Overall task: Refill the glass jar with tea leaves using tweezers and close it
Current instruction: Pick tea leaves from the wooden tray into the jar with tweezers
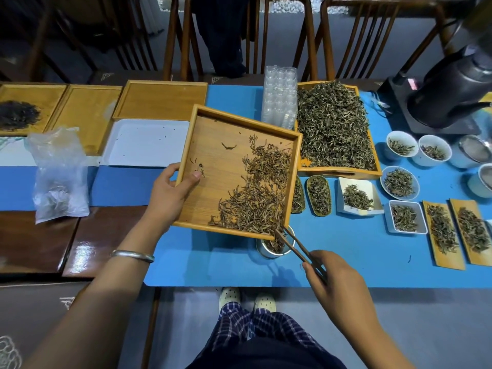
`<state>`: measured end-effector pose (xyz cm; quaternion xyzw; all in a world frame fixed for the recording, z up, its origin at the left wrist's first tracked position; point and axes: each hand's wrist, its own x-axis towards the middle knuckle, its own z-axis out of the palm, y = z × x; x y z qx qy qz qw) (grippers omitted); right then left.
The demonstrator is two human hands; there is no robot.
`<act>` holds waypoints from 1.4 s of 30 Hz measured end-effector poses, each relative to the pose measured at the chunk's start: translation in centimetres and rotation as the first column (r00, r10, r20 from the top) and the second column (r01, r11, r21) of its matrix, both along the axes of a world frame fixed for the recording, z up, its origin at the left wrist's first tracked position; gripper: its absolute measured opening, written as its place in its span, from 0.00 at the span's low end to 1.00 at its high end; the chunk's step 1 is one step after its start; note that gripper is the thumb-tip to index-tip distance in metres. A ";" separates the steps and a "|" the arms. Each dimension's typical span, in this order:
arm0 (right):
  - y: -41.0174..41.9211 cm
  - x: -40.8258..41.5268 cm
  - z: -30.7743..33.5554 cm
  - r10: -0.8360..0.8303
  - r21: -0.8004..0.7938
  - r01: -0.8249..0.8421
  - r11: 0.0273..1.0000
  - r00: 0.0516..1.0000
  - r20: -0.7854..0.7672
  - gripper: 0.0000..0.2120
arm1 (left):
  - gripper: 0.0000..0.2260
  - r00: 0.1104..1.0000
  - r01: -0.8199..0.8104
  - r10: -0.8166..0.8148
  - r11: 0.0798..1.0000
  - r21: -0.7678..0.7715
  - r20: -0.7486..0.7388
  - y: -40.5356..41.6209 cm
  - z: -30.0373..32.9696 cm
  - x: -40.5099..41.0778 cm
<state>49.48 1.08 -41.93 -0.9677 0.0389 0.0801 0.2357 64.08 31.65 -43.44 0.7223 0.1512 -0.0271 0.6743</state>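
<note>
My left hand grips the left edge of a square wooden tray, tilted so its near right corner hangs over the glass jar. Brown tea leaves are heaped along the tray's right side and lower corner. My right hand holds wooden tweezers, whose tips touch the leaves at the tray's corner above the jar mouth. The jar stands on the blue mat, partly hidden by the tray, with some leaves inside. No lid is visible.
A larger wooden tray of green-grey leaves sits behind, beside stacked clear cups. Small dishes and bamboo scoops of tea fill the right side. A black kettle, a white tray and a plastic bag also stand on the table.
</note>
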 end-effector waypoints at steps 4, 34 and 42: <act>0.7 1.4 0.3 0.002 0.013 -0.003 1.000 0.999 0.050 0.10 | 0.07 1.000 0.004 -0.004 1.000 0.004 -0.001 0.0 0.1 0.0; -0.1 1.4 0.0 -0.034 0.065 0.029 0.997 0.996 0.082 0.11 | 0.06 0.999 0.013 -0.014 1.000 0.022 0.048 -0.5 1.5 -0.8; 1.5 11.5 2.2 -0.087 0.115 0.055 0.992 0.952 0.292 0.10 | 0.07 0.999 0.000 -0.002 1.000 0.029 0.049 -0.6 1.6 -1.0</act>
